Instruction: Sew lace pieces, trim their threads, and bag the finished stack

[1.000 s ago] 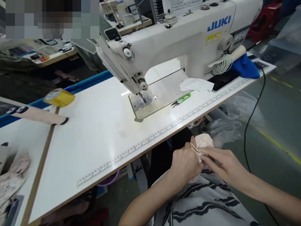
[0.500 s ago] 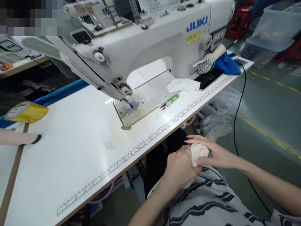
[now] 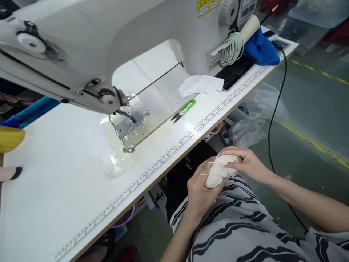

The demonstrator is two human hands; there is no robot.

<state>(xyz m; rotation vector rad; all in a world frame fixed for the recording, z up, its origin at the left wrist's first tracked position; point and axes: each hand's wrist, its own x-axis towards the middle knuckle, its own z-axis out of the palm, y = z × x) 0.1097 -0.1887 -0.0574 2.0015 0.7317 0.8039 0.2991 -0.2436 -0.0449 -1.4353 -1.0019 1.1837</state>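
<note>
Over my lap, I hold a cream-white bundle of crinkled, ribbed fabric [image 3: 221, 171] between both hands. My left hand [image 3: 198, 187] is closed around its left and lower side, with a thin pale strand crossing the fingers. On the bundle's upper right side, my right hand [image 3: 248, 163] grips with the thumb and bent fingers. The palms hide part of the fabric. Both hands are below the front edge of the white sewing table [image 3: 81, 182], clear of its surface.
A sewing machine [image 3: 152, 22] stands on the table. Green thread snips [image 3: 184, 110], a white cloth scrap [image 3: 201, 85], a coil of pale cord [image 3: 231, 49] and a blue cloth [image 3: 261, 49] lie near it. A black cable [image 3: 275, 123] hangs at the right.
The view has moved nearer the machine. The bundle has turned between my hands, and more of its ribbed surface shows. My left fingers have shifted around it.
</note>
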